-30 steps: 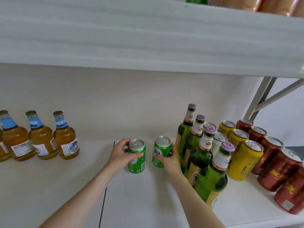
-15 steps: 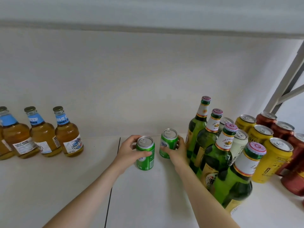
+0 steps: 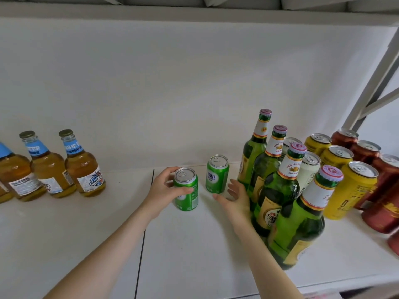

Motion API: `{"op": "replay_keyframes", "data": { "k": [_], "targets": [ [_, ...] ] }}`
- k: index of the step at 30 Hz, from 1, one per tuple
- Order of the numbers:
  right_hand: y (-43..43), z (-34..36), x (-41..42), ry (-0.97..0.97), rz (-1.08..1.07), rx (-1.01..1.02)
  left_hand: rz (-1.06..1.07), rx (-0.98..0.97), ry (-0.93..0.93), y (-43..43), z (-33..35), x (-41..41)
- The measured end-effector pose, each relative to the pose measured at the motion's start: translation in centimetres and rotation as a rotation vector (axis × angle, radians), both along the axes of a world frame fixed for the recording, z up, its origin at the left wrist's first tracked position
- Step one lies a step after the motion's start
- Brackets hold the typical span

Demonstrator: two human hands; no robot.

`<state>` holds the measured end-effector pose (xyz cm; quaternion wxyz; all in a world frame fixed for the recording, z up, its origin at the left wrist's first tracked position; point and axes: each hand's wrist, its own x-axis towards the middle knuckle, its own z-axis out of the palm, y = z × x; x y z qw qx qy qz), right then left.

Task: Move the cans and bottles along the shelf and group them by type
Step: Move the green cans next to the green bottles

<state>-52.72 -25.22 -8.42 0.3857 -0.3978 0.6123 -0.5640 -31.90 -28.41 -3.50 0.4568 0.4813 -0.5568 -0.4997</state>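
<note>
Two green cans stand on the white shelf (image 3: 183,244) near its middle. My left hand (image 3: 164,188) is wrapped around the nearer green can (image 3: 186,190). The farther green can (image 3: 217,174) stands free by the back wall. My right hand (image 3: 236,197) hovers just in front of it, fingers spread, holding nothing. To the right stand several tall green bottles (image 3: 278,190), with white cans (image 3: 307,169), yellow cans (image 3: 352,188) and red cans (image 3: 386,203) behind and beside them. Amber bottles (image 3: 83,167) with blue neck labels line the left.
The back wall (image 3: 172,93) is close behind the cans. A seam (image 3: 143,234) splits the shelf board under my left forearm. A diagonal grey brace (image 3: 375,83) crosses the right corner. The upper shelf edge (image 3: 194,11) runs overhead.
My right hand has let go of the farther green can and drawn back, fingers now spread. My left hand still grips the nearer can. The camera has dipped under the upper shelf.
</note>
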Motion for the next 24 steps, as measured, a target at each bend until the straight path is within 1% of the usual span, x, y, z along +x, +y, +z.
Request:
{"op": "replay_keyframes", "data": {
  "k": [2,7,12,14,17,24],
  "targets": [
    [1.3,-0.2,0.4,0.034,0.062,-0.018,0.002,0.013,-0.022,0.1,0.2,0.1],
    [3.4,0.4,1.5,0.139,0.297,-0.033,-0.052,0.013,-0.065,1.1,0.9,-0.5],
    [5.0,0.6,1.5,0.11,0.396,-0.054,-0.161,0.03,-0.087,2.7,1.0,-1.7],
    [5.5,0.4,1.1,0.083,0.404,-0.086,-0.21,0.038,-0.081,3.3,1.1,-2.5],
    [6.4,0.1,0.5,0.063,0.365,-0.076,-0.271,0.034,-0.077,4.1,1.3,-3.8],
    [6.9,-0.2,-0.8,0.055,0.266,-0.079,-0.316,0.063,-0.085,3.8,1.1,-6.1]
  ]
}}
